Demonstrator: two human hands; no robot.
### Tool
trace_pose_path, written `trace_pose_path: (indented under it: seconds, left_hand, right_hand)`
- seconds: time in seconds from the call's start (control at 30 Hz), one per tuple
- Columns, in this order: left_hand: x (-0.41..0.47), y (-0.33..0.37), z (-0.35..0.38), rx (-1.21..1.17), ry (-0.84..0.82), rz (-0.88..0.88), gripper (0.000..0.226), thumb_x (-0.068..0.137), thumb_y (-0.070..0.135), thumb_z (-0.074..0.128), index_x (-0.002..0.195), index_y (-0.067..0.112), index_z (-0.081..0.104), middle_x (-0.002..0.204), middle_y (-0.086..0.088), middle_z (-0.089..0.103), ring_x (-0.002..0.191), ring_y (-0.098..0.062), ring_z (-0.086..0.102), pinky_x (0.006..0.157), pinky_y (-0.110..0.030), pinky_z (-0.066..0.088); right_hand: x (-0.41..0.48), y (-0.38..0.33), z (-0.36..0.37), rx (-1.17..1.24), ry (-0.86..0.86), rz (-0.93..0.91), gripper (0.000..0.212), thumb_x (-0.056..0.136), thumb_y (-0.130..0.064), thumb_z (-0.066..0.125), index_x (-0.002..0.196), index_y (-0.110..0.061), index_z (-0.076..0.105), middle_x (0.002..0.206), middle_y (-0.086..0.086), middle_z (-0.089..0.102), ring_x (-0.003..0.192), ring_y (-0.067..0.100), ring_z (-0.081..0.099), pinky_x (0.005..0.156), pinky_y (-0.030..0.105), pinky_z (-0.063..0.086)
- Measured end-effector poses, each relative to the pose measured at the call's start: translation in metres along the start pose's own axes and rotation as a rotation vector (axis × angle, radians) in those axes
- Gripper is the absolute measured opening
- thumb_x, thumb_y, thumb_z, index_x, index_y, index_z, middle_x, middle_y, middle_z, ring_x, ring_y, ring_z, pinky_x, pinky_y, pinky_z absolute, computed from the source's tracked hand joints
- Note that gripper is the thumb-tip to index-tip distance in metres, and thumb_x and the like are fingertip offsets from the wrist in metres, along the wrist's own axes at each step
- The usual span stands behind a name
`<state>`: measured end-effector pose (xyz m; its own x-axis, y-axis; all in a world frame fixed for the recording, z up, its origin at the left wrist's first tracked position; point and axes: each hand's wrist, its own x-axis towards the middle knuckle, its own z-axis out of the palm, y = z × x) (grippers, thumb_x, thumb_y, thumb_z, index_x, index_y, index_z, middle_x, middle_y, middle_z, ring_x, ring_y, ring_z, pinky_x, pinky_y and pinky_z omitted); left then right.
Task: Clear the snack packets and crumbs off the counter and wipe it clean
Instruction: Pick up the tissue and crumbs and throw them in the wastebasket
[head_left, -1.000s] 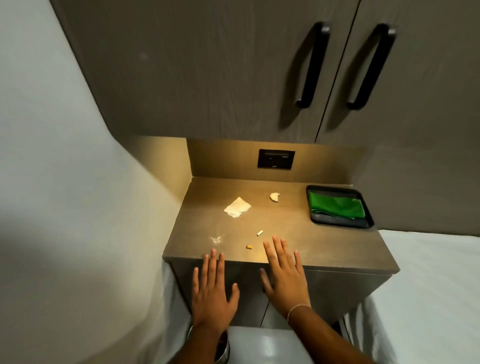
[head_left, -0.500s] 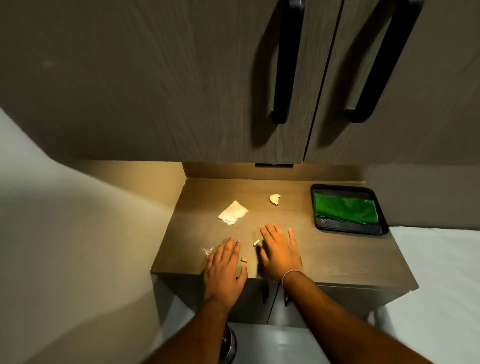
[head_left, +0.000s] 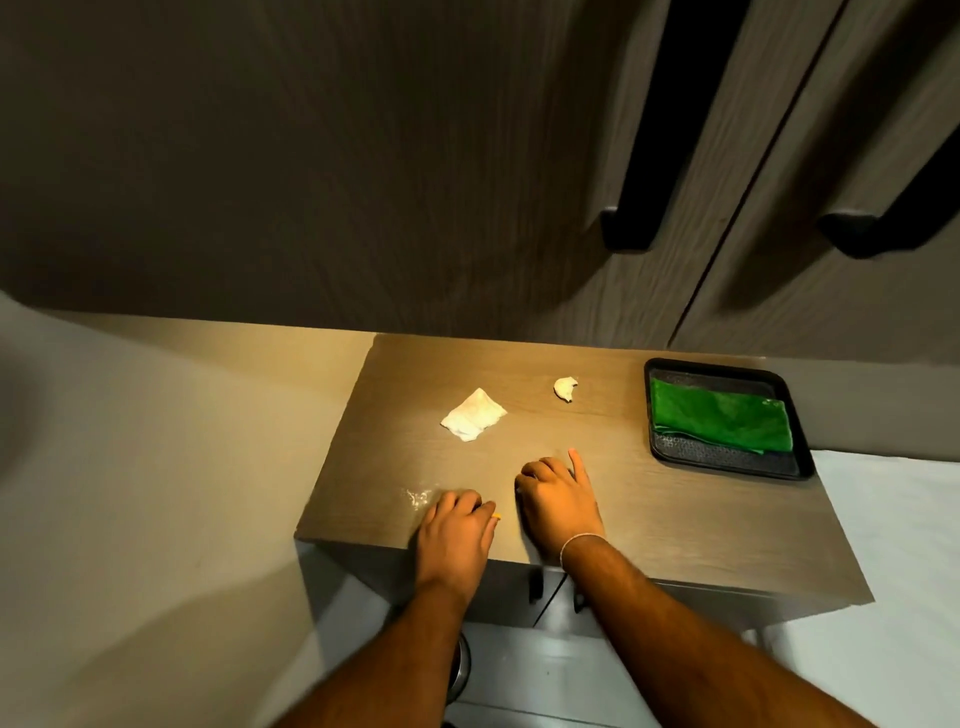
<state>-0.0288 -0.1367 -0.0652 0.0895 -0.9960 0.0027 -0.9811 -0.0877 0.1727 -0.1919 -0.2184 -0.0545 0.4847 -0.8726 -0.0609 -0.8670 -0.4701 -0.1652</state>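
No writing or label can be read on anything here. Both hands rest on the desk (head_left: 675, 519) near its front edge. The left hand (head_left: 457, 535) has its fingers (head_left: 457, 501) curled in, closed around a small orange crumb (head_left: 496, 516) that peeks out at the thumb side; just left of it a patch of white powdery crumbs (head_left: 417, 497) lies on the wood. The right hand (head_left: 558, 501) sits just beside the left, most fingers bent under and pressed to the surface, one finger stretched straight toward the back; I cannot tell whether it holds anything. A crumpled white packet (head_left: 474, 422) lies toward the middle-left of the desk, well apart from the hands, and a small pale scrap (head_left: 565, 389) lies nearer the back edge. At the right back corner a black tray (head_left: 727, 457) holds a folded green cloth (head_left: 719, 420). Dark cupboard doors (head_left: 363, 156) with black handles (head_left: 631, 228) hang above.
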Motion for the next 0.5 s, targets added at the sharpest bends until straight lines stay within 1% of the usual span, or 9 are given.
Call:
trace_pose_path:
  seconds: [0.1,0.17,0.23,0.3,0.37,0.43,0.5]
  left_hand:
    - [0.005,-0.002,-0.004,0.011,0.006,-0.007,0.032,0.107,0.048,0.050,0.125,0.036,0.073,0.124,0.010,0.066,0.114,-0.015,0.056,0.100,-0.031,0.046]
    - [0.008,-0.003,-0.004,0.009,0.003,-0.001,0.034,0.107,0.048,0.049,0.125,0.035,0.074,0.125,0.010,0.066,0.115,-0.016,0.056,0.102,-0.032,0.045]
    - [0.011,-0.004,-0.004,0.019,0.007,0.005,0.035,0.107,0.048,0.048,0.124,0.033,0.074,0.125,0.010,0.065,0.115,-0.015,0.056,0.102,-0.033,0.045]
    - [0.015,-0.005,-0.007,0.009,0.017,-0.013,0.034,0.105,0.048,0.049,0.120,0.033,0.075,0.124,0.010,0.065,0.113,-0.014,0.056,0.102,-0.033,0.046]
    - [0.017,-0.005,-0.009,-0.002,0.030,-0.043,0.033,0.104,0.048,0.050,0.117,0.033,0.076,0.123,0.010,0.064,0.113,-0.015,0.056,0.102,-0.034,0.047]
    - [0.019,-0.008,-0.012,-0.012,0.035,-0.074,0.033,0.103,0.049,0.051,0.117,0.033,0.076,0.125,0.010,0.064,0.115,-0.014,0.056,0.103,-0.035,0.046]
    - [0.019,-0.012,-0.014,-0.031,0.036,-0.109,0.032,0.103,0.049,0.052,0.118,0.034,0.076,0.126,0.011,0.064,0.117,-0.013,0.055,0.105,-0.034,0.045]
  right_hand:
    - [0.002,0.000,-0.002,-0.020,0.012,0.017,0.026,0.101,-0.032,0.062,0.122,-0.030,0.077,0.127,-0.006,0.069,0.131,0.023,0.057,0.132,0.055,0.010]
    - [0.005,0.001,-0.003,-0.028,0.005,0.021,0.025,0.102,-0.033,0.060,0.120,-0.031,0.078,0.123,-0.006,0.070,0.128,0.023,0.057,0.132,0.054,0.011]
    - [0.010,0.005,-0.004,-0.041,0.011,0.029,0.025,0.102,-0.033,0.060,0.120,-0.030,0.077,0.122,-0.005,0.070,0.127,0.024,0.057,0.132,0.053,0.013]
    - [0.015,0.011,-0.008,-0.041,0.024,0.067,0.025,0.102,-0.035,0.060,0.120,-0.029,0.076,0.122,-0.004,0.069,0.126,0.025,0.057,0.131,0.051,0.018]
    - [0.022,0.021,-0.015,-0.025,0.054,0.128,0.025,0.103,-0.037,0.058,0.119,-0.028,0.076,0.122,-0.003,0.069,0.123,0.024,0.056,0.125,0.047,0.027]
    - [0.034,0.034,-0.024,-0.014,0.088,0.186,0.024,0.103,-0.039,0.058,0.117,-0.028,0.075,0.120,-0.002,0.069,0.118,0.023,0.057,0.116,0.042,0.037]
    - [0.048,0.048,-0.035,-0.008,0.117,0.239,0.024,0.102,-0.038,0.059,0.115,-0.028,0.076,0.118,-0.001,0.070,0.115,0.023,0.058,0.110,0.041,0.041]
